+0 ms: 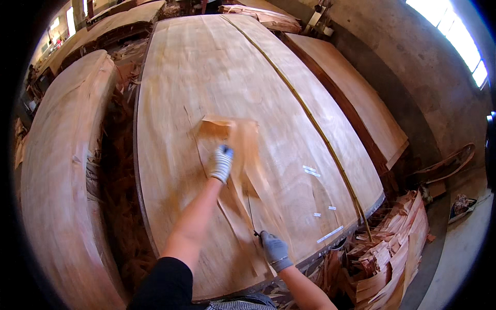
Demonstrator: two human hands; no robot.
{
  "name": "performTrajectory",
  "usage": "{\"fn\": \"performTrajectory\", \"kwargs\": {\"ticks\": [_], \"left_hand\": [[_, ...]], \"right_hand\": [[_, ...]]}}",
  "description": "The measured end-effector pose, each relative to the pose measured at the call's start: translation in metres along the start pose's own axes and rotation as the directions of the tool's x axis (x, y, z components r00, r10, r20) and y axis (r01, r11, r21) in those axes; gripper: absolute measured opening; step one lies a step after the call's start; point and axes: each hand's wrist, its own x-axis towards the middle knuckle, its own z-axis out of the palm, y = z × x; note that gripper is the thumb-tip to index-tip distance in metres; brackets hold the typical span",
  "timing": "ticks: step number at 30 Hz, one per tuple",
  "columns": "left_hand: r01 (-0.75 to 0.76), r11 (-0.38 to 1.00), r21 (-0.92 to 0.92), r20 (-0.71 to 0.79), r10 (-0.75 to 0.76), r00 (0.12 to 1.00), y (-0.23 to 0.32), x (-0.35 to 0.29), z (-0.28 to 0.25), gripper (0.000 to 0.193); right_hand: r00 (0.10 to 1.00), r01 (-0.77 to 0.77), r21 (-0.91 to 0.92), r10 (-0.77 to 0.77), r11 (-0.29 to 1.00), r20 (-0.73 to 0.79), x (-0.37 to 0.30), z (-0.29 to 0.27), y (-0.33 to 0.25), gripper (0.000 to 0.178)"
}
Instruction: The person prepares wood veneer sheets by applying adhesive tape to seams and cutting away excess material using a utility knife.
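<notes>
Left hand [221, 163] grip closed on veneer strip [243, 155] | right hand [274, 250] grip closed on dark tool [257, 234] | white tape patches [311, 171] right of grips | veneer stack [206, 77], workshop floor scraps [387, 258]

Around the big central veneer stack [217, 93] lie three other veneer stacks, one scrap heap [392, 248], four white tape strips and two gloved hands.
</notes>
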Motion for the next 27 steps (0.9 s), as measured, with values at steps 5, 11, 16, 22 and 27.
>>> {"fn": "performTrajectory", "kwargs": {"ticks": [5, 11, 16, 22, 27], "left_hand": [[0.069, 0.701, -0.71, -0.063, -0.16, 0.985, -0.007, 0.015, -0.125, 0.01], [0.194, 0.41, -0.891, -0.069, -0.546, 0.835, -0.146, -0.095, -0.354, 0.019], [0.197, 0.437, -0.877, -0.146, -0.635, 0.759, -0.155, -0.174, -0.413, 0.027], [0.116, 0.591, -0.798, -0.077, -0.291, 0.954, -0.067, -0.137, -0.355, 0.019], [0.104, 0.97, -0.22, -0.154, -0.14, 0.978, 0.044, -0.043, -0.257, 0.021]], "right_hand": [[0.998, 0.044, -0.044, -0.046, 0.998, -0.049, -0.009, 0.004, 0.027, 0.016], [0.986, 0.16, -0.053, -0.163, 0.986, -0.045, -0.008, 0.003, 0.022, 0.02], [0.988, 0.151, -0.091, -0.146, 0.984, 0.051, -0.006, 0.018, 0.038, 0.02], [0.996, 0.089, 0.049, -0.089, 0.995, -0.005, 0.005, 0.011, 0.056, 0.022], [0.988, 0.102, 0.369, -0.05, 0.924, -0.149, 0.006, -0.018, 0.08, 0.026]]}}
